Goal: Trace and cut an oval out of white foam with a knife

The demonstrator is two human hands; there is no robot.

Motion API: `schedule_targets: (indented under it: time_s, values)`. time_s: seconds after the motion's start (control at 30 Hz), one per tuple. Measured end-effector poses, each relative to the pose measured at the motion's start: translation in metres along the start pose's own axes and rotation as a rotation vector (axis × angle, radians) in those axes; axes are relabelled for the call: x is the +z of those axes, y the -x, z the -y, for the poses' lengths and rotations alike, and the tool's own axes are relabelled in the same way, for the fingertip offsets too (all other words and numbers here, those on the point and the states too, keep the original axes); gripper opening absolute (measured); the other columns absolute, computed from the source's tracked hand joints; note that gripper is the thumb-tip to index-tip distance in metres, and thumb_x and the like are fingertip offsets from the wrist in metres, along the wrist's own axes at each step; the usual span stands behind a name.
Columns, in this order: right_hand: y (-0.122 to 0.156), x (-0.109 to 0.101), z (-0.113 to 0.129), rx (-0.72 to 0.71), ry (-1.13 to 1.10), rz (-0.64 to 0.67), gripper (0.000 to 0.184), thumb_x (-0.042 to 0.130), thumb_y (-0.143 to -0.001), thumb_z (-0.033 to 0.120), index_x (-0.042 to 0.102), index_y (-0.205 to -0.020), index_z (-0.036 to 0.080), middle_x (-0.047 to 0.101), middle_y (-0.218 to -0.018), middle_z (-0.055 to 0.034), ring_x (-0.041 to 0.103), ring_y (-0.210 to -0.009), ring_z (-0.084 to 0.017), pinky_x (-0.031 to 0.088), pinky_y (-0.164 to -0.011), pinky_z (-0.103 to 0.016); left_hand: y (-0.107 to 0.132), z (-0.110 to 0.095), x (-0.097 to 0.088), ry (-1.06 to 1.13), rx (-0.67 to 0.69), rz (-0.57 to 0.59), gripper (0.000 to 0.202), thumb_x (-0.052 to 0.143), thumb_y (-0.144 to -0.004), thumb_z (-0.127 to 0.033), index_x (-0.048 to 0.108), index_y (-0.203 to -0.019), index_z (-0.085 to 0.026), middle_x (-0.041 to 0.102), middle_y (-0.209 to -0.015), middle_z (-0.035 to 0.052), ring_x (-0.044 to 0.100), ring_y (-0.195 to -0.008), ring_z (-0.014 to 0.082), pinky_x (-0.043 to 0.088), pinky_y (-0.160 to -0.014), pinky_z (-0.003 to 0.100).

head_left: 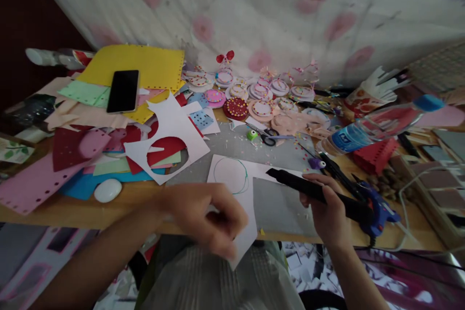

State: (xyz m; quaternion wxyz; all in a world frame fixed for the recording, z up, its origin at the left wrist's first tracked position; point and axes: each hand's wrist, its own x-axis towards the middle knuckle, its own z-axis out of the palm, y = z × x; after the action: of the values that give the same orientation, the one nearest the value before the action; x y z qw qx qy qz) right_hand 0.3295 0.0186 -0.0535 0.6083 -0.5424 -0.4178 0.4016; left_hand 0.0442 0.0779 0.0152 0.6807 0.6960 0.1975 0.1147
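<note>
A sheet of white paper (269, 171) with a green circle drawn on it lies at the front of the desk, one part reaching past the edge towards my lap. My left hand (207, 215), slightly blurred, is over this part with fingers curled into a pinch; whatever is between the fingertips is hidden. In my right hand (329, 208) is a long black tool (301, 185) with a narrow, slanted tip. That tip points left, just above the paper's right arm. Its exact kind does not show clearly.
White paper with round cut-outs (192, 140), coloured sheets and a phone (123, 91) lie left. Small decorated discs (236, 108) line the back, with scissors (269, 138) before them. Right are a water bottle (378, 126), a blue glue gun (379, 206) and its cable.
</note>
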Motion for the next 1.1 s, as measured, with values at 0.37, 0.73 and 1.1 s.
schedule_targets:
  time_s: [0.37, 0.73, 1.1]
  values:
    - [-0.03, 0.015, 0.023, 0.212, 0.01, 0.33, 0.047, 0.066, -0.076, 0.053, 0.069, -0.11, 0.021, 0.073, -0.092, -0.012, 0.067, -0.075, -0.026, 0.054, -0.063, -0.039, -0.075, 0.085, 0.008, -0.092, 0.156, -0.015, 0.044, 0.055, -0.076, -0.019, 0.018, -0.051, -0.019, 0.014, -0.053, -0.0067, 0.016, -0.05, 0.0069, 0.013, -0.05, 0.029]
    - [-0.06, 0.024, 0.019, 0.536, -0.075, 0.422, 0.043, 0.062, -0.078, 0.047, 0.072, -0.113, 0.024, 0.072, -0.09, -0.0121, 0.063, -0.069, -0.022, 0.052, -0.061, -0.036, -0.074, 0.08, -0.012, 0.185, 0.132, 0.051, 0.047, 0.055, -0.081, -0.022, 0.019, -0.051, -0.022, 0.015, -0.052, -0.0075, 0.015, -0.048, 0.0064, 0.012, -0.047, 0.028]
    - [-0.082, 0.017, 0.031, 0.192, 0.626, 0.758, 0.04, 0.054, -0.091, 0.041, 0.059, -0.128, 0.027, 0.065, -0.074, -0.0028, 0.061, -0.062, -0.02, 0.051, -0.055, -0.03, -0.075, 0.085, -0.011, 0.212, 0.119, 0.07, 0.047, 0.055, -0.081, -0.025, 0.021, -0.05, -0.021, 0.017, -0.05, -0.0076, 0.017, -0.048, 0.0054, 0.013, -0.047, 0.027]
